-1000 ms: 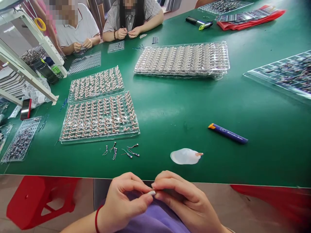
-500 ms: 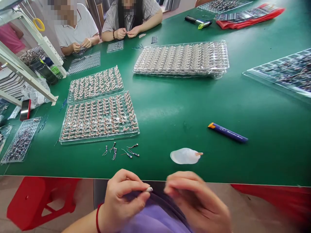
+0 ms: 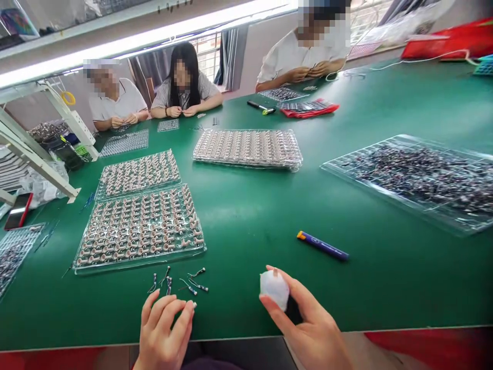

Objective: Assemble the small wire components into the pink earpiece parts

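Note:
Near the front edge of the table, my left hand (image 3: 164, 329) pinches a small white piece (image 3: 194, 304) between thumb and fingertip; most of it is hidden, so its kind is unclear. My right hand (image 3: 308, 324) grips a translucent white squeeze bottle (image 3: 275, 290) with a brownish tip, tilted and raised off the table. Just beyond my left fingers lie several small wired components (image 3: 198, 285) with white ends. Behind these is a clear plastic tray (image 3: 140, 263) with rows of beige earphone-like shells (image 3: 142, 226).
A purple tube with an orange end (image 3: 323, 245) lies beyond my right hand. Stacked trays of beige parts (image 3: 246, 146) stand mid-table. At right is a tray heaped with dark wired parts (image 3: 416, 169). Several co-workers sit along the far side. A metal shelf frame (image 3: 57, 169) rises at left.
My right hand has picked up the squeeze bottle from the table. My left hand, still pinching the white piece, has moved forward over the table edge. The view has tilted up and right.

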